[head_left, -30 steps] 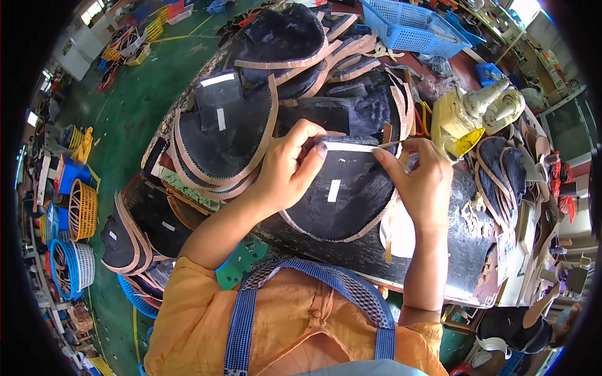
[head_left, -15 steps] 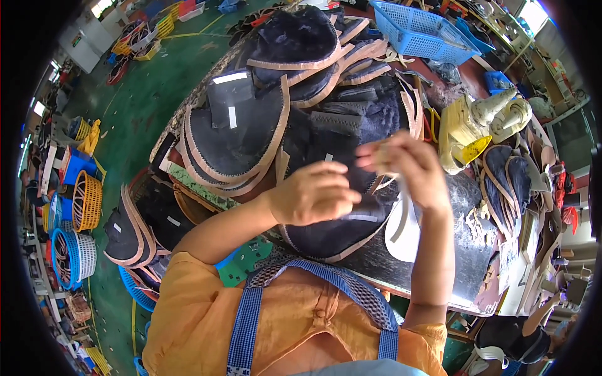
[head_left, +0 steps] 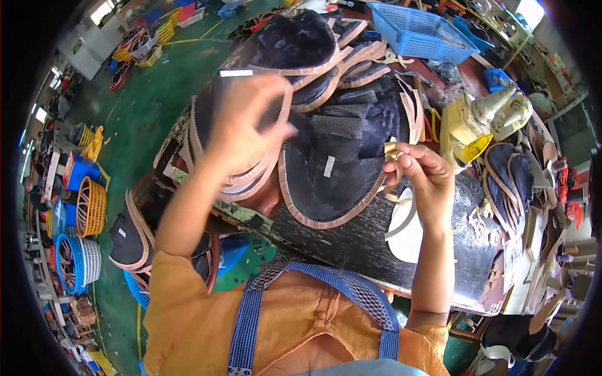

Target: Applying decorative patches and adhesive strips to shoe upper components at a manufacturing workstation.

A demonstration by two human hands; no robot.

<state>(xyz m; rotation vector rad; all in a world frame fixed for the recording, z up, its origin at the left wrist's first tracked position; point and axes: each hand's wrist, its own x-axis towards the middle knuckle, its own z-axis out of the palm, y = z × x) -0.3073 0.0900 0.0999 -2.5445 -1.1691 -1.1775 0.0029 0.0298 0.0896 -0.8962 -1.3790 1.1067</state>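
My left hand is over a stack of black shoe uppers with tan edging. Motion smears its fingers, so its hold is unclear. At the right, my right hand pinches a narrow, curled tan strip between thumb and fingers. Left of that hand lies another black upper, its curved, tan-edged end toward me and a small white label on it. Beyond it are dark fuzzy pieces, and a further pile of uppers rises at the back.
A blue plastic basket stands at the back right. Nearer are a cream stand with thread cones and yellow-handled scissors. A white rounded piece lies on the dark worktop. More uppers hang at the left.
My left hand has swung left and away from me to the stack. My right hand has shifted slightly right and nearer. The labelled upper now lies farther from me.
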